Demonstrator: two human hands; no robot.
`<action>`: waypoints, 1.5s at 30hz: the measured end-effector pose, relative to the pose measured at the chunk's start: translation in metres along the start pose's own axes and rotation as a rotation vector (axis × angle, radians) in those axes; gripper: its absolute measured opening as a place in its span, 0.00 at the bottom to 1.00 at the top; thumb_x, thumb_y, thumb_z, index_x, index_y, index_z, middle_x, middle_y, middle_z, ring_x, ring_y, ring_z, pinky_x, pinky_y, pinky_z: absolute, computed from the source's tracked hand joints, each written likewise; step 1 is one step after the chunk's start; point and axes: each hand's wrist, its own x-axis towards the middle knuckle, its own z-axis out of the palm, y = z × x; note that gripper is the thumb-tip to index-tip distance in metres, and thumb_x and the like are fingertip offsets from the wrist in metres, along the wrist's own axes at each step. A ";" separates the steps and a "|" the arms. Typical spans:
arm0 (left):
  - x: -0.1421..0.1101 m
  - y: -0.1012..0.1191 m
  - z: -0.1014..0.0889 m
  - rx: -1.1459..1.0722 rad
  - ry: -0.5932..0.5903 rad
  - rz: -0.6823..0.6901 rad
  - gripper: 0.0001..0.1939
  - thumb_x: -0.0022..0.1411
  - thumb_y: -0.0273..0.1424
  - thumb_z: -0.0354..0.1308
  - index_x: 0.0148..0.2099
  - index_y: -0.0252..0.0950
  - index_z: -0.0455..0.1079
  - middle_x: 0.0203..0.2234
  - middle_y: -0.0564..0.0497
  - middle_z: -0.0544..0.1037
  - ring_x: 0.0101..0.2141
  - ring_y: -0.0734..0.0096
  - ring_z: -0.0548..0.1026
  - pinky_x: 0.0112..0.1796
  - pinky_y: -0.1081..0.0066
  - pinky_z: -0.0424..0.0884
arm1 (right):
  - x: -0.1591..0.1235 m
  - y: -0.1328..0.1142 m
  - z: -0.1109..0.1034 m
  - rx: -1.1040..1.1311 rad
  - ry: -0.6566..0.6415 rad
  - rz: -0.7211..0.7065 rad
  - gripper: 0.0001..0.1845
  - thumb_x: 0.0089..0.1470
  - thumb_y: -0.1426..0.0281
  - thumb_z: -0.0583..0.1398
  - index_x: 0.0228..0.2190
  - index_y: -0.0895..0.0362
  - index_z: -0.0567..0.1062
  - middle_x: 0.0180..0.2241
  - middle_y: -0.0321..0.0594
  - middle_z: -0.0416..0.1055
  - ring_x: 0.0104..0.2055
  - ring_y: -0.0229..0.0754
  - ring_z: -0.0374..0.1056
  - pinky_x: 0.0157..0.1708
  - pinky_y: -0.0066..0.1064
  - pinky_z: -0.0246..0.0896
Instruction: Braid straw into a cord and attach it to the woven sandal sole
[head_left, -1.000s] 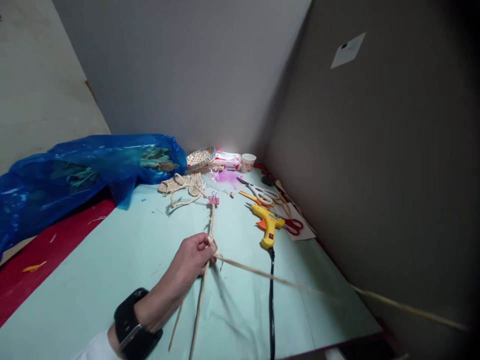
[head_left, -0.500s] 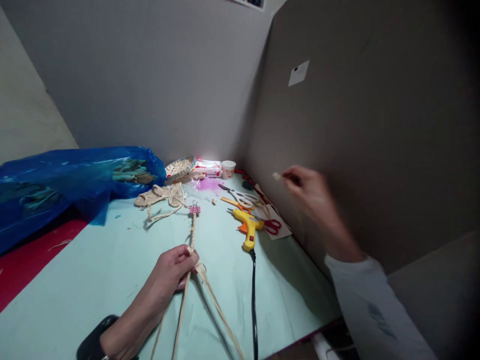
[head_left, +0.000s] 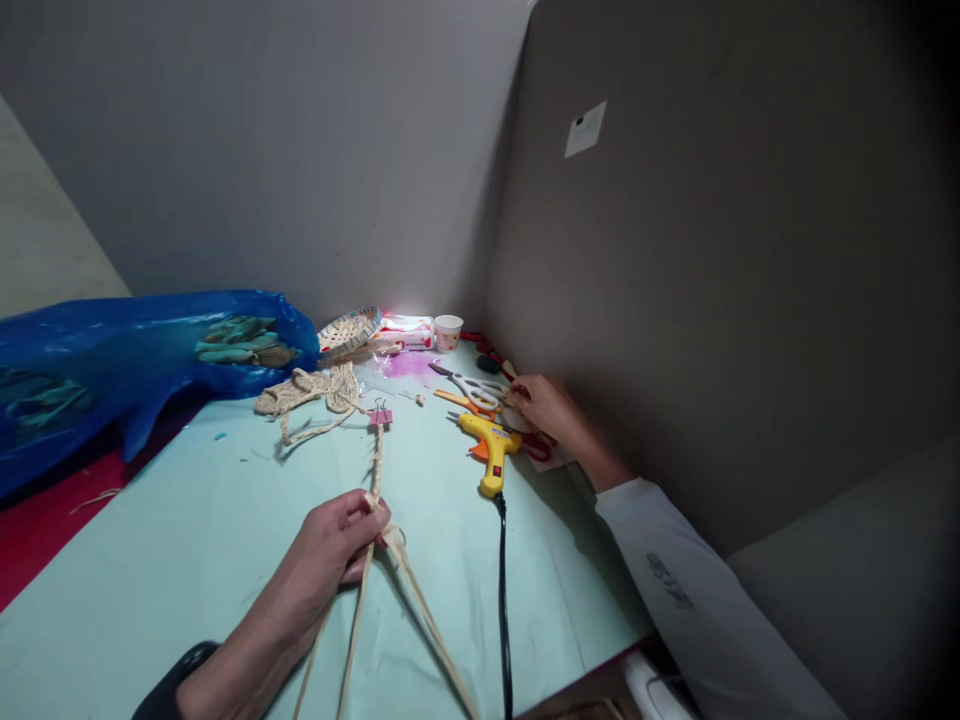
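My left hand (head_left: pixel 334 545) is closed on the lower end of a pale plaited braid (head_left: pixel 378 460), where loose strands (head_left: pixel 429 615) fan out toward me. A pink binder clip (head_left: pixel 380 415) grips the braid's far end on the table. At the table's right edge, my right hand (head_left: pixel 546 408) has its fingers drawn together above red-handled scissors (head_left: pixel 537 448) and a pale sheet. What its fingertips hold, if anything, I cannot make out. Left of it lie white-handled scissors (head_left: pixel 480 392), an orange-handled tool (head_left: pixel 454 401) and a yellow glue gun (head_left: pixel 493 450).
The glue gun's black cord (head_left: pixel 504 600) runs to the near edge. Coiled braid (head_left: pixel 307 392), a woven basket (head_left: pixel 349 332) and a paper cup (head_left: pixel 448 333) stand farther back. A blue plastic bag (head_left: pixel 157 345) covers the left side. Grey panels (head_left: pixel 675 250) border the table.
My right hand has come down and left from the air beside the panel, where it pinched a pale strip end, to the tools. My left hand keeps its hold on the braid.
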 end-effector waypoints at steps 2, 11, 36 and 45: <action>0.000 0.000 0.000 -0.012 -0.010 0.005 0.15 0.53 0.39 0.63 0.26 0.34 0.65 0.16 0.60 0.62 0.16 0.85 0.49 0.20 0.77 0.40 | -0.006 -0.007 -0.005 0.014 0.014 -0.001 0.10 0.54 0.75 0.55 0.35 0.62 0.76 0.29 0.44 0.75 0.28 0.39 0.65 0.25 0.27 0.47; -0.004 0.008 0.005 -0.096 -0.032 0.017 0.15 0.51 0.36 0.65 0.27 0.33 0.64 0.16 0.61 0.60 0.16 0.86 0.48 0.18 0.78 0.41 | -0.072 -0.095 0.000 0.457 -0.328 -0.383 0.13 0.60 0.65 0.55 0.36 0.59 0.77 0.28 0.38 0.76 0.29 0.37 0.68 0.30 0.26 0.54; -0.014 0.011 0.007 -0.172 -0.015 -0.002 0.14 0.58 0.33 0.60 0.45 0.32 0.68 0.27 0.49 0.76 0.19 0.82 0.48 0.20 0.74 0.41 | -0.089 -0.105 0.035 0.323 -0.342 -0.352 0.11 0.59 0.75 0.51 0.30 0.58 0.72 0.30 0.40 0.71 0.32 0.38 0.64 0.33 0.28 0.51; -0.016 0.015 0.007 -0.214 -0.014 -0.032 0.10 0.59 0.31 0.59 0.41 0.33 0.64 0.30 0.47 0.77 0.20 0.82 0.52 0.20 0.76 0.46 | -0.092 -0.104 0.043 0.362 -0.391 -0.319 0.14 0.62 0.70 0.50 0.31 0.58 0.72 0.26 0.39 0.71 0.26 0.36 0.60 0.27 0.28 0.45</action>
